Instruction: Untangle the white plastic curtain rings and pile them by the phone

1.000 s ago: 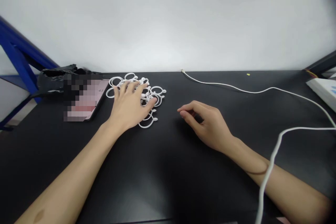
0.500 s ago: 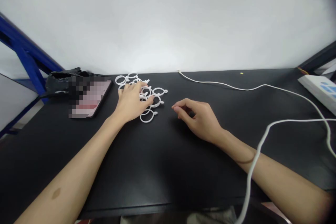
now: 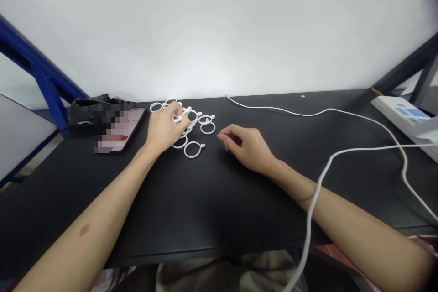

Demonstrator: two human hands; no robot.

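Several white plastic curtain rings (image 3: pixel 192 149), each with a small eyelet, lie in a loose pile on the black table (image 3: pixel 191 205). My left hand (image 3: pixel 166 127) is in the pile, its fingers curled and its thumb bent in around some of the rings. One ring stands up at the thumb and fingertips; how many I hold is hidden. To the right of the pile, my right hand (image 3: pixel 251 148) rests at the table with thumb and fingertips together. Nothing shows in its pinch.
A phone (image 3: pixel 128 130) and a crumpled black plastic bag (image 3: pixel 89 112) lie on the left. White cables (image 3: pixel 284 109) run across the right side, one passing over my right forearm. A white box (image 3: pixel 405 116) with blue markings sits far right. Behind is a white wall (image 3: pixel 219 32).
My left hand has closed from spread fingers into a grasp on some rings, and the pile has shifted. My right hand keeps its pinched shape. The camera view has moved slightly.
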